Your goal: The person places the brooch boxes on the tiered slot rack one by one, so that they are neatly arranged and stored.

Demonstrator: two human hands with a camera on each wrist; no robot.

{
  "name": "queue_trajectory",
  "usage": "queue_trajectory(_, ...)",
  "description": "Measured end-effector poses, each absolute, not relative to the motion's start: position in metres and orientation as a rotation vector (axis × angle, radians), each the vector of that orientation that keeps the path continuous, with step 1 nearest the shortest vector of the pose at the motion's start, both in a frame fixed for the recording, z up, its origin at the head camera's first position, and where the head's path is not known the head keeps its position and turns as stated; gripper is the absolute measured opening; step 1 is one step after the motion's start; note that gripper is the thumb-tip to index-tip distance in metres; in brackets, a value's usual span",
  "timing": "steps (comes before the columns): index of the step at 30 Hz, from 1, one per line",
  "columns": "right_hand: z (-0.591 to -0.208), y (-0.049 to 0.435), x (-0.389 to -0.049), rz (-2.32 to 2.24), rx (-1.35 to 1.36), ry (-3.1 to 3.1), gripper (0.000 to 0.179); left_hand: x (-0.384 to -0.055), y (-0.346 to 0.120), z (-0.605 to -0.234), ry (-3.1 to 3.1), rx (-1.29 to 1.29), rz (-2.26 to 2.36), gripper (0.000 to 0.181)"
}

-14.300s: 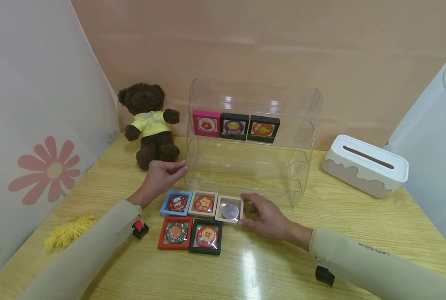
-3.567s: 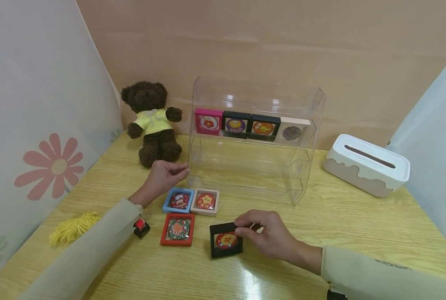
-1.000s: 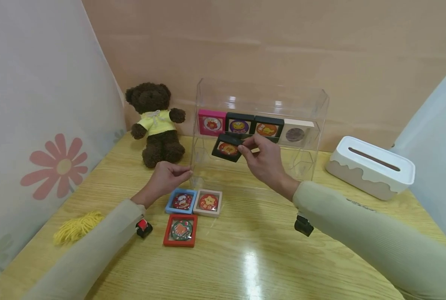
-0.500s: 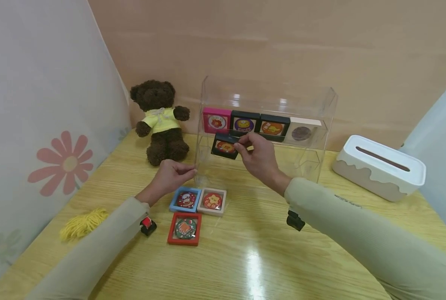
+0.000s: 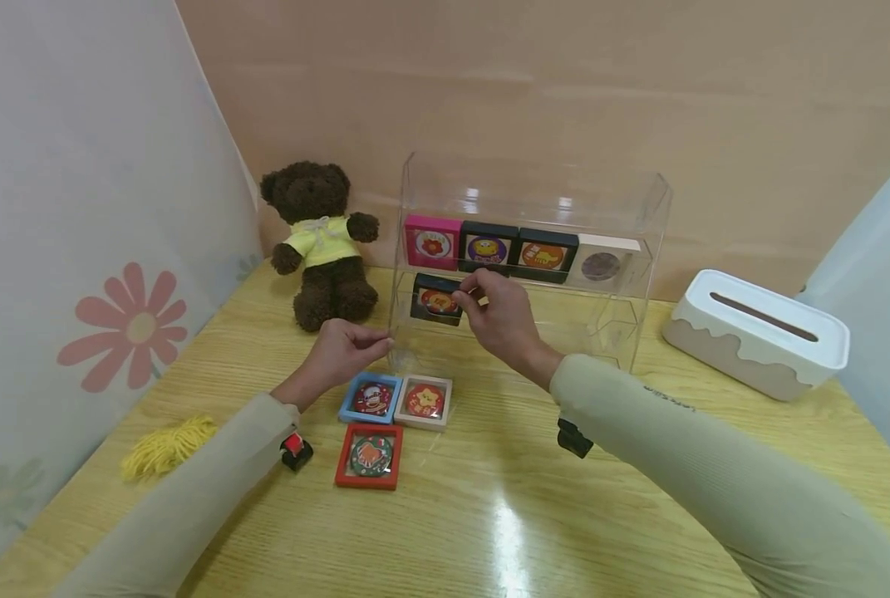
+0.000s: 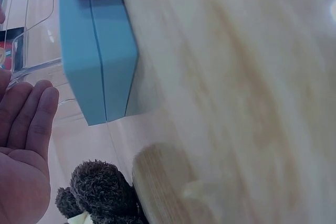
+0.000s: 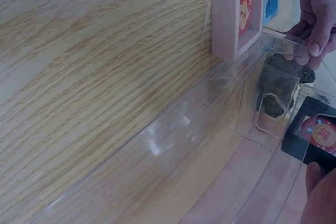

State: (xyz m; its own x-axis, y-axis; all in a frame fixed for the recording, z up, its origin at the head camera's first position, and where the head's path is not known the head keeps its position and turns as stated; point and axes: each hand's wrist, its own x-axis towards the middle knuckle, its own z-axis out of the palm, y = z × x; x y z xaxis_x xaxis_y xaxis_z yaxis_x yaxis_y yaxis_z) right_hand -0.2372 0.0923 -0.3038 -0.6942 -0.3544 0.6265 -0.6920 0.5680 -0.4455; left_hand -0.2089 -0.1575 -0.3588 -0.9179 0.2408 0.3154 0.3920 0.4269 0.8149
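Note:
In the head view, my right hand [image 5: 500, 320] pinches the right edge of a black badge frame [image 5: 425, 309] with a red round badge. It stands almost upright at the left end of the middle tier of a clear acrylic display rack [image 5: 534, 189]. My left hand [image 5: 337, 355] pinches the rack's lower left edge, as the right wrist view also shows. Along the tier above stand a pink frame [image 5: 411, 247], two black frames and a cream frame [image 5: 615, 244]. On the table before the rack lie a blue frame [image 5: 350, 408], a beige frame [image 5: 445, 403] and a red frame [image 5: 342, 468].
A brown teddy bear [image 5: 323, 241] in a yellow top leans against the back wall, left of the rack. A white-and-beige tissue box [image 5: 759, 332] stands at the right. Yellow yarn [image 5: 168, 447] lies near my left sleeve.
Earlier, the cream frame went from the table to the upper row's right end. My right hand then lifted the black frame, and just now moved it left and straightened it in the middle tier.

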Motion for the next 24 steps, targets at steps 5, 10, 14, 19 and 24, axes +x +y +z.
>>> queue_trajectory(5,-0.303,0.088,-0.238,0.954,0.867,-2.318,0.007,-0.209,-0.157,-0.358,-2.541,-0.546,-1.501,0.021)
queue_trajectory(10,-0.302,0.084,-0.238,0.974,0.876,-2.326,0.007,-0.208,-0.158,-0.357,-2.535,-0.552,-1.499,0.02)
queue_trajectory(14,-0.302,0.082,-0.237,0.98,0.861,-2.352,0.007,-0.208,-0.159,-0.357,-2.536,-0.552,-1.496,0.019)
queue_trajectory(19,-0.302,0.081,-0.238,0.975,0.851,-2.372,0.007,-0.208,-0.158,-0.358,-2.54,-0.538,-1.512,0.02)
queue_trajectory(24,-0.303,0.082,-0.239,0.972,0.865,-2.356,0.006,-0.209,-0.158,-0.359,-2.551,-0.539,-1.517,0.02)
